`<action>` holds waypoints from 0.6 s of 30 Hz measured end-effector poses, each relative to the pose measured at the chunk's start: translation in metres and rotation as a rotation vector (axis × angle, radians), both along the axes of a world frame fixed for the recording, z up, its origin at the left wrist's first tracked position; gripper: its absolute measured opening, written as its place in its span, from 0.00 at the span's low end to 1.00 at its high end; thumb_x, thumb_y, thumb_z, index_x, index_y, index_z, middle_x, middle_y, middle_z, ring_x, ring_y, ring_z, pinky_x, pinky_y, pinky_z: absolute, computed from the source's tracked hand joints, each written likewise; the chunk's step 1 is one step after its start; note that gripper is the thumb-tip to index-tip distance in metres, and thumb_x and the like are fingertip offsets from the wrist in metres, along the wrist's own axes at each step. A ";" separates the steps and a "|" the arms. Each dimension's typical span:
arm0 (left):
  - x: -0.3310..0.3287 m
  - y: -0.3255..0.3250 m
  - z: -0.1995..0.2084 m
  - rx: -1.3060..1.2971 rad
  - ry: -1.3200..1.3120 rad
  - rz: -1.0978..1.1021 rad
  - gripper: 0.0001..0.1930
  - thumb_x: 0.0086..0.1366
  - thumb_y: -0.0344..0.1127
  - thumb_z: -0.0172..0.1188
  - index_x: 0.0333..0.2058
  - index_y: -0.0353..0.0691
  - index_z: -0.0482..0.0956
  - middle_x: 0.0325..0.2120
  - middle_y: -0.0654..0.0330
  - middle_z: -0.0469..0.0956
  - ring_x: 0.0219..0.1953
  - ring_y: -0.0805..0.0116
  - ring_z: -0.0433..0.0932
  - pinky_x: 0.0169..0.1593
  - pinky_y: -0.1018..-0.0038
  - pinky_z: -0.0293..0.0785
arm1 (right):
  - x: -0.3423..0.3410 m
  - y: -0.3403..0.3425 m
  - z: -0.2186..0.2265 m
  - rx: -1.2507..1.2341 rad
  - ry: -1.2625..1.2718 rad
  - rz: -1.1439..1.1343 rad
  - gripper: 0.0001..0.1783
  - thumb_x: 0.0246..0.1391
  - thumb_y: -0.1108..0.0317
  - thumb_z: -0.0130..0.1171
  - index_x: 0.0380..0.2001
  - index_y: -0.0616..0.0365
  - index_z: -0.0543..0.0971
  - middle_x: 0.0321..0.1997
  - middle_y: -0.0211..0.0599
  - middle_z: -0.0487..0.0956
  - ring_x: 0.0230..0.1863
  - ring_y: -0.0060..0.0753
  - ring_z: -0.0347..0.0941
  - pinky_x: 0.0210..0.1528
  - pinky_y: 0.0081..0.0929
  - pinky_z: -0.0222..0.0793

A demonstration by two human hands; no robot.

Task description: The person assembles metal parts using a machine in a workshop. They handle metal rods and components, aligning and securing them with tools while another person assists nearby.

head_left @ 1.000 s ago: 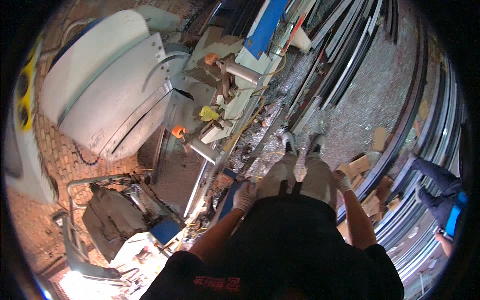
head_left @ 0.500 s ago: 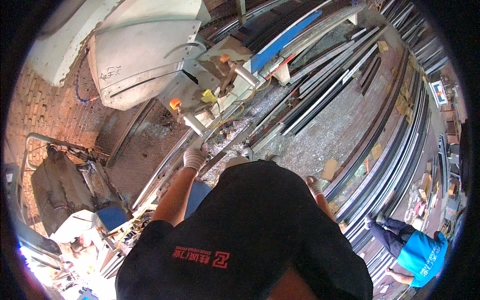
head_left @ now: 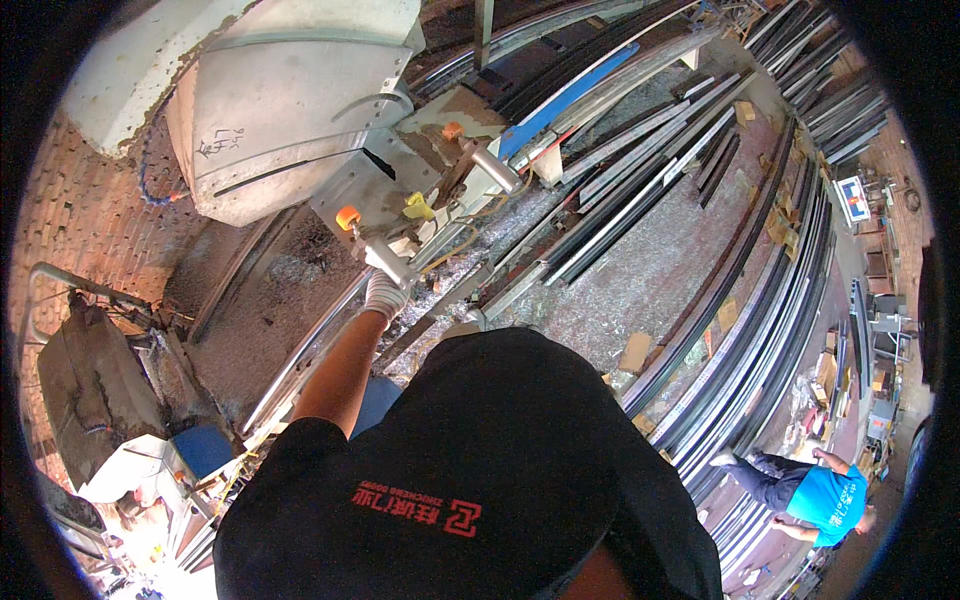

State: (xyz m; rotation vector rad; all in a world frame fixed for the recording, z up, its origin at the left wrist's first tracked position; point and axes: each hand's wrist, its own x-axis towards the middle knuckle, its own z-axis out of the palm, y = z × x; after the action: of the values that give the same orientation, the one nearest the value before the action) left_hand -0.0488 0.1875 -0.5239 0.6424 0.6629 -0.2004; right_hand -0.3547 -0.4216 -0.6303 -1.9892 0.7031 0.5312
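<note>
My left hand [head_left: 385, 292], in a pale striped glove, reaches forward to the nearer silver cylinder [head_left: 388, 262] of the saw-like machine. The cylinder hides part of the fingers, so their grip does not show. Beside the wrist runs a narrow, bright metal rail [head_left: 315, 340]. A second silver cylinder [head_left: 495, 170] sits farther along the same bed. Near these cylinders are an orange knob [head_left: 347, 217], another orange knob [head_left: 452, 131] and a yellow part [head_left: 418, 206]. My right hand is out of sight behind my dark clothing.
A large grey metal guard [head_left: 290, 120] rises at the far left. Long metal profiles [head_left: 760, 330] lie in bundles along the right, with cardboard pieces [head_left: 635, 352] among them. Shavings litter the floor [head_left: 590, 320]. A co-worker in a blue shirt [head_left: 828, 500] bends over the profiles at the lower right.
My left hand has moved forward, up to the nearer cylinder. My right hand, seen before beside the profiles, has gone out of view. The co-worker's arms and legs have shifted.
</note>
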 end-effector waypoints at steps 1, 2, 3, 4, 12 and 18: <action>0.001 0.001 -0.011 0.049 -0.052 -0.016 0.11 0.73 0.36 0.54 0.51 0.41 0.76 0.43 0.56 0.80 0.41 0.59 0.79 0.47 0.64 0.82 | 0.002 0.003 0.004 0.070 0.003 -0.082 0.15 0.62 0.61 0.58 0.46 0.60 0.81 0.41 0.38 0.84 0.42 0.34 0.79 0.46 0.30 0.74; 0.003 0.001 -0.020 0.071 -0.033 0.014 0.12 0.74 0.37 0.53 0.51 0.42 0.75 0.43 0.57 0.80 0.42 0.59 0.78 0.46 0.63 0.82 | 0.004 0.007 0.008 0.168 0.002 -0.193 0.15 0.61 0.62 0.59 0.45 0.60 0.81 0.40 0.37 0.84 0.42 0.33 0.79 0.46 0.29 0.75; 0.005 0.001 -0.026 0.009 0.023 0.058 0.12 0.74 0.37 0.54 0.52 0.41 0.75 0.44 0.57 0.80 0.44 0.59 0.77 0.48 0.64 0.81 | 0.006 0.010 0.013 0.236 0.069 -0.292 0.14 0.61 0.63 0.59 0.45 0.61 0.81 0.40 0.37 0.84 0.41 0.32 0.79 0.45 0.29 0.75; 0.006 0.001 -0.029 -0.075 0.002 0.062 0.13 0.73 0.38 0.55 0.53 0.40 0.74 0.45 0.58 0.79 0.45 0.60 0.77 0.50 0.65 0.79 | 0.009 0.015 0.015 0.236 0.020 -0.288 0.14 0.60 0.65 0.60 0.45 0.61 0.81 0.40 0.36 0.84 0.41 0.31 0.79 0.45 0.28 0.75; 0.013 -0.013 -0.014 0.963 -0.295 -0.607 0.22 0.72 0.33 0.55 0.61 0.31 0.69 0.53 0.55 0.77 0.52 0.61 0.74 0.58 0.72 0.70 | 0.002 0.044 0.018 -0.250 0.042 0.170 0.20 0.64 0.49 0.58 0.44 0.54 0.84 0.42 0.53 0.85 0.46 0.51 0.82 0.49 0.39 0.75; 0.009 -0.013 -0.014 0.875 -0.311 -0.595 0.23 0.73 0.37 0.53 0.63 0.36 0.67 0.57 0.53 0.74 0.57 0.61 0.73 0.54 0.70 0.71 | -0.018 0.037 0.006 -0.180 -0.055 0.226 0.19 0.64 0.50 0.59 0.44 0.54 0.84 0.43 0.52 0.85 0.46 0.52 0.82 0.50 0.41 0.74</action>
State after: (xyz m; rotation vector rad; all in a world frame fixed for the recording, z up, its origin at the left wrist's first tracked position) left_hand -0.0402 0.1748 -0.5376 1.6769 0.2110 -0.3538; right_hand -0.3732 -0.3845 -0.6245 -2.2592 0.5096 0.5604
